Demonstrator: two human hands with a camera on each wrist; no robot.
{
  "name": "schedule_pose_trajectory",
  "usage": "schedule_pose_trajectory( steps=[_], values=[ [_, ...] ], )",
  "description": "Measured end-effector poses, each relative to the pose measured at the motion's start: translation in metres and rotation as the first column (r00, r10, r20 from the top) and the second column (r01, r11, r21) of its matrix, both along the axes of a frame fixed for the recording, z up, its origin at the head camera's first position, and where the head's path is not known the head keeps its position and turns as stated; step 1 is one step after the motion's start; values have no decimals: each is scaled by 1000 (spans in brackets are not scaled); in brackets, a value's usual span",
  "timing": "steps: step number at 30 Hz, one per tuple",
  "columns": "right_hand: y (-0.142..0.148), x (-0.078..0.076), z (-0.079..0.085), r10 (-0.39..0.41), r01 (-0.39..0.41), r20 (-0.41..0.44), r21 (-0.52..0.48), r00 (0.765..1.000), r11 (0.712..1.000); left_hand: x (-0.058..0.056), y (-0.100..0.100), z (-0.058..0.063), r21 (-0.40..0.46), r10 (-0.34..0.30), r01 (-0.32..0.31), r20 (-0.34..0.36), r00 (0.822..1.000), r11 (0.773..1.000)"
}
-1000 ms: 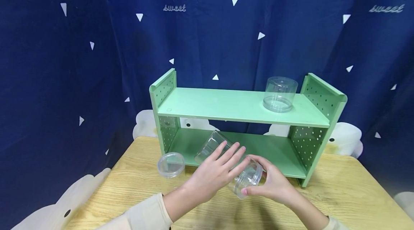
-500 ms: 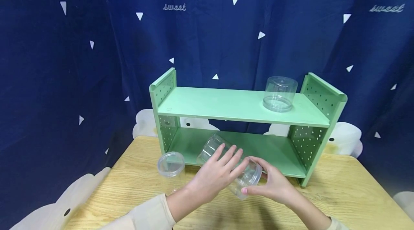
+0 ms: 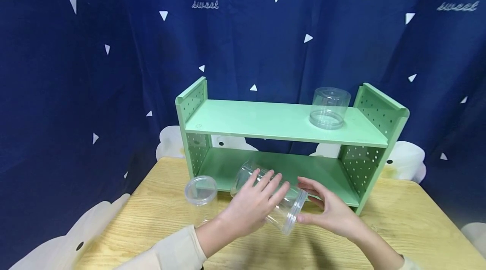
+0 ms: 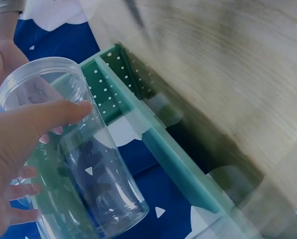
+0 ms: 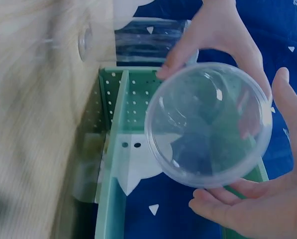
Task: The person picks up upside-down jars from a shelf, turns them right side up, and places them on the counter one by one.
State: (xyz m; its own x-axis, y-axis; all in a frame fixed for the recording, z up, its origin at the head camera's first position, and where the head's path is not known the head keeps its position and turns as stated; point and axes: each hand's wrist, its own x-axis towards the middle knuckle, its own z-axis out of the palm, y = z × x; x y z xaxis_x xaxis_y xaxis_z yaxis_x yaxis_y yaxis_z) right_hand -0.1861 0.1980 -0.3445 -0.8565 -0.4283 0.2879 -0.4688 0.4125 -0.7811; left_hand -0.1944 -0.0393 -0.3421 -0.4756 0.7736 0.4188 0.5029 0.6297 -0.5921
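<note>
A clear cylindrical plastic jar [image 3: 284, 210] is held tilted in the air in front of the green shelf. My left hand [image 3: 248, 209] grips its side, thumb on one side and fingers around the other, as the left wrist view of the jar [image 4: 106, 167] shows. A round clear screw lid [image 3: 295, 211] caps the end that faces right. Beside that lid, my right hand [image 3: 336, 214] is spread with thumb and fingers apart. In the right wrist view, its fingertips [image 5: 204, 198] come right at the lower rim of the lid [image 5: 203, 124].
Another lidded clear jar [image 3: 201, 202] stands on the wooden table [image 3: 152, 215], left of my left forearm. A shorter clear container [image 3: 329, 109] sits on the right of the top tier of the green two-tier shelf [image 3: 254, 118]. Behind hangs a blue curtain [image 3: 243, 50].
My right hand has loosened from the lid end and shifted slightly right, its fingers spreading. The jar has swung nearer to level, so its lid now shows edge-on. The left hand keeps its grip.
</note>
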Motion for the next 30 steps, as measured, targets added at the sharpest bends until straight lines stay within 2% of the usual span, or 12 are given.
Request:
schedule_pose_trajectory(
  steps=[4,8,12,15,19,21,23,27,30],
  values=[
    [12,-3,-1,-11,10,-43,-24,999,1000,0,-2,-2,5,30,-30,75,997,1000],
    [26,-4,0,-75,73,-67,-30,995,997,1,-3,-6,66,20,-31,158,987,997],
    [42,-6,1,-140,136,-85,-53,986,989,0,-5,-10,175,-19,-27,254,967,984],
    [53,-9,3,-193,189,-83,-54,978,981,-1,-5,-12,260,-47,-41,321,946,965],
    [68,-11,7,-282,281,-60,-15,958,959,-2,-6,-14,383,-109,-57,398,911,922],
    [74,-12,8,-324,325,-64,-2,944,946,-1,-6,-15,434,-137,-77,440,888,897],
    [81,-13,8,-367,368,-65,3,928,930,0,-7,-16,474,-155,-111,486,860,874],
    [92,-15,9,-448,448,-38,-26,893,894,3,-7,-18,539,-192,-193,577,794,820],
    [97,-16,8,-497,495,-20,-71,867,866,5,-7,-20,565,-211,-237,614,760,790]
  ],
)
